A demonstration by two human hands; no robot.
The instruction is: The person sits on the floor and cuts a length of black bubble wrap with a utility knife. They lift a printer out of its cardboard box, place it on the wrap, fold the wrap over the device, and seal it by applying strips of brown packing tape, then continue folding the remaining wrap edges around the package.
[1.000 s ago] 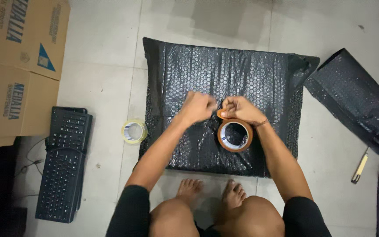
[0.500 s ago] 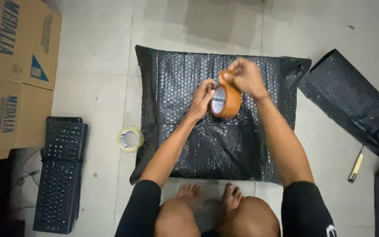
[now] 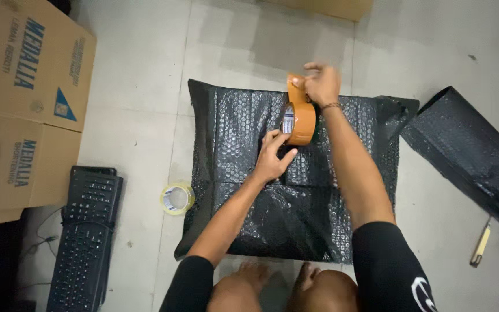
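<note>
Brown tape roll (image 3: 300,122) — light, rigid; left hand (image 3: 272,160) grasps its rim at 7 o'clock, right hand (image 3: 320,84) pinches the sticky tail at 12 — over soft bubble-wrap bundle (image 3: 244,173).

The black bubble-wrap parcel (image 3: 272,231) hides whatever it wraps. The frame's left edge cuts off the cardboard boxes (image 3: 24,115), and its bottom edge cuts off the keyboard (image 3: 82,242). The right hand (image 3: 319,84) is motion-blurred, its fingers (image 3: 313,68) indistinct.

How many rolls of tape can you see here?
2: a brown tape roll held upright over the black bubble wrap between both hands, and a clear tape roll lying on the floor beside the keyboards.
</note>
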